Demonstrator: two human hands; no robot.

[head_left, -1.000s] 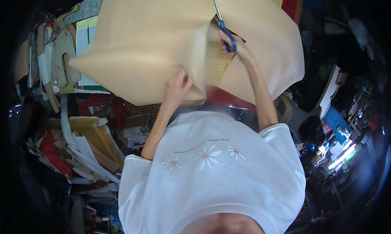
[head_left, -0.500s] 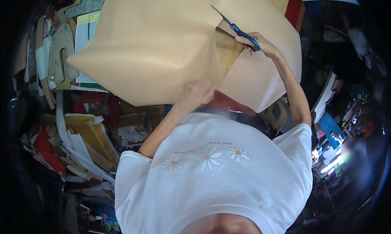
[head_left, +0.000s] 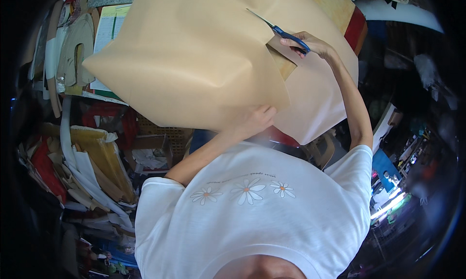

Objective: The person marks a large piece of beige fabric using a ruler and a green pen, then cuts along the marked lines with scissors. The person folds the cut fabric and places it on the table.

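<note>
A large tan sheet, like leather (head_left: 184, 50), covers most of the table and bulges up on the left, with a pointed corner there. A cut runs up from its near edge, and the tabletop (head_left: 283, 64) shows through the gap. My right hand (head_left: 313, 45) grips scissors (head_left: 289, 35) with blue handles; their blades lie over the sheet past the top of the cut. My left hand (head_left: 262, 118) is closed on the near edge of the sheet's left part, beside the cut. Its fingertips are partly hidden.
Left of the sheet lie a written notepad (head_left: 108, 26) and grey curved pattern pieces (head_left: 77, 50). Below them stand stacked scraps and boards (head_left: 104, 157) and an open box (head_left: 151, 152). A red strip (head_left: 357, 29) edges the table at far right.
My left hand has moved right with the sheet's near edge, and the gap over the tabletop has narrowed. The scissors stay in my right hand near the top of the cut.
</note>
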